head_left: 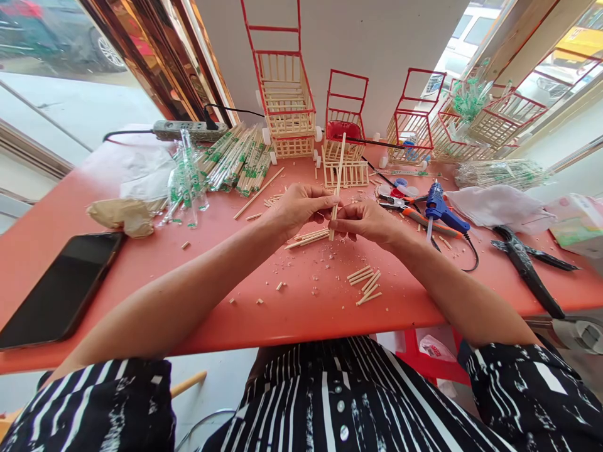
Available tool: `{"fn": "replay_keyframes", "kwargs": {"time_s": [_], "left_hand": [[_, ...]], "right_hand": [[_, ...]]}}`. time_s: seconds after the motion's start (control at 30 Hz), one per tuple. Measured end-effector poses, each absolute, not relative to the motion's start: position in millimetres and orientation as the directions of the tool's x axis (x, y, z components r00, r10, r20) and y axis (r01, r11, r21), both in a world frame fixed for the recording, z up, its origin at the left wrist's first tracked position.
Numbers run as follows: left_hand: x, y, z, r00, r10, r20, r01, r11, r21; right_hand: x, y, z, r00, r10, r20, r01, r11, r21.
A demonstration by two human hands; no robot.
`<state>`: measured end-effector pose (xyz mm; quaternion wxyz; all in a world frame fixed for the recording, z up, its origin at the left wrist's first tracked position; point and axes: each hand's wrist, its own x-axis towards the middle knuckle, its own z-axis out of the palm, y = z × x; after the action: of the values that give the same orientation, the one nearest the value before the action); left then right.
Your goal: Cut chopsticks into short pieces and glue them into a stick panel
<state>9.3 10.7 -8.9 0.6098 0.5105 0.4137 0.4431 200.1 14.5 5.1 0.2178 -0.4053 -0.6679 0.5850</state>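
Note:
Between my two hands a long pale wooden chopstick (341,164) stands nearly upright, its lower end close over the table. My left hand (299,208) is closed in a pinch on it from the left. My right hand (366,222) pinches the lower part from the right; a shorter stick seems to lie against the chopstick there, partly hidden by the fingers. Several cut sticks (308,239) lie just under my left hand. Nearer the table edge is a loose group of short cut sticks (370,281), with crumbs and small offcuts around.
Small stick-built carts (287,94) with red frames line the back. Wrapped chopsticks (235,157), a power strip (188,130) and a phone (61,285) are on the left. At right lie a blue glue gun (443,210), pliers (400,202) and a black-handled cutter (527,270) on the red table (264,326).

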Motion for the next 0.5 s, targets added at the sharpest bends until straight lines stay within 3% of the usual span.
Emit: {"fn": "replay_keyframes", "kwargs": {"time_s": [0.23, 0.37, 0.5], "left_hand": [[3.2, 9.8, -2.8, 0.361, 0.932, -0.032, -0.07, 0.061, 0.996], [-2.2, 10.1, 5.5, 0.4, 0.902, 0.164, 0.067, -0.207, 0.976], [-3.2, 9.7, 7.8, 0.402, 0.829, 0.388, 0.218, -0.498, 0.839]], "right_hand": [[200.8, 14.1, 12.7, -0.593, 0.772, -0.23, 0.202, -0.133, -0.97], [211.9, 19.2, 23.7, -0.56, 0.804, -0.198, 0.103, -0.17, -0.98], [221.1, 24.9, 28.3, -0.523, 0.829, -0.198, 0.052, -0.2, -0.978]]}}
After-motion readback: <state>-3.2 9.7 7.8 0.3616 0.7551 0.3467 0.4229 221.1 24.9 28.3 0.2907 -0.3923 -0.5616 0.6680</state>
